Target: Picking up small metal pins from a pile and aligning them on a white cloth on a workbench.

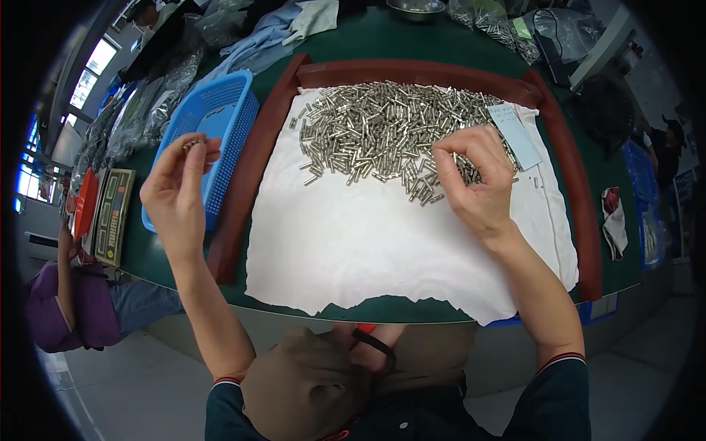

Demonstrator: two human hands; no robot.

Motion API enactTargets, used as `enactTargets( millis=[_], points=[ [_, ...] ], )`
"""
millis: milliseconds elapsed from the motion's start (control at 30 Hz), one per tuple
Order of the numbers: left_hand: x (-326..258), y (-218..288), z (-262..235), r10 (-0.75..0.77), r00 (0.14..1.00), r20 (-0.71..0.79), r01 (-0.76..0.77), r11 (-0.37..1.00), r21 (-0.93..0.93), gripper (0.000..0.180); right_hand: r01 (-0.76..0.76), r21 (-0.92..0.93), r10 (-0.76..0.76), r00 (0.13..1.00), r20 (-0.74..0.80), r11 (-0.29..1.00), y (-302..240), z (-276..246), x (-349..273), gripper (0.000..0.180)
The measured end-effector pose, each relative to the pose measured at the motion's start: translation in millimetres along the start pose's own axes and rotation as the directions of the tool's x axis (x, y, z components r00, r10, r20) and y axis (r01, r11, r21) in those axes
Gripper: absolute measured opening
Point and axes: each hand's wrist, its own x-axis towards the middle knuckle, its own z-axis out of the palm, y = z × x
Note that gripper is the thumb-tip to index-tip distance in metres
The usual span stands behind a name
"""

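Note:
A large heap of small silvery metal pins (375, 128) lies on a white cloth (353, 242), with loose ones spread along its near edge. Raised over the near rim of a blue plastic basket (239, 125), my left hand (176, 187) pinches a few of the metal pins between thumb and fingers. A few pieces lie in the basket. My right hand (478, 180) is over the right part of the heap, its thumb and forefinger brought together. Whatever is between those fingertips is too small or hidden to make out.
A dark red wooden frame (419, 72) borders the cloth on three sides. A pale paper slip (517, 136) lies at the heap's right. Left of the basket stands a scale (116, 217), near a person in purple (92, 305). Plastic bags (507, 33) lie at the back.

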Motion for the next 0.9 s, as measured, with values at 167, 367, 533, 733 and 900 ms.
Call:
enactTargets(
  millis=[167, 367, 533, 733, 900],
  points=[
    [13, -34, -44, 0.045, 0.984, -0.172, 0.059, 0.830, 0.554, 0.019, 0.024, -0.005, -0.024, 0.999, 0.033, 1.000, -4, 2, 0, 0.009],
    [13, -44, -57, -0.160, 0.980, -0.114, 0.181, 0.963, 0.198, 0.020, 0.035, 0.005, -0.035, 0.998, 0.048, 0.999, -8, 7, 4, 0.010],
    [2, -24, -31, -0.390, 0.847, 0.360, 0.521, 0.483, -0.704, 0.028, 0.041, -0.029, -0.038, 0.996, 0.079, 0.999, -10, -5, 1, 0.012],
    [-13, -17, -20, -0.290, 0.743, 0.604, 0.637, 0.030, -0.770, 0.036, 0.016, -0.009, -0.015, 0.994, 0.105, 1.000, -17, 3, 0, 0.012],
    [-8, -25, -16, -0.411, 0.797, 0.443, 0.564, 0.245, -0.788, 0.035, 0.004, -0.037, 0.000, 0.995, 0.103, 0.999, -9, -3, 0, 0.009]
  ],
)
